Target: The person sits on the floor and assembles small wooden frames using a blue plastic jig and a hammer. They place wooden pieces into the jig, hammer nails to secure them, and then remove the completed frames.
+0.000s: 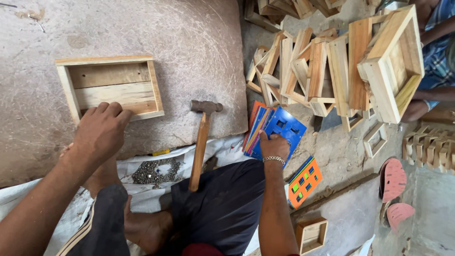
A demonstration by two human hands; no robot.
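A shallow open wooden box (pixel 110 87) lies on a worn stone slab (pixel 189 42). My left hand (pixel 100 130) rests on its near edge, fingers curled over the rim. My right hand (pixel 274 144), with a bead bracelet on the wrist, presses on a stack of flat coloured plastic plates (pixel 272 130), the top one blue with square cut-outs. A hammer (pixel 202 140) with a wooden handle lies between my hands, its head on the slab.
A heap of several wooden boxes (pixel 332 71) sits at the right, where another person in a checked shirt (pixel 438 47) holds one. An orange plate (pixel 304 182), a small wooden box (pixel 311 234) and pink sandals (pixel 393 189) lie on the floor.
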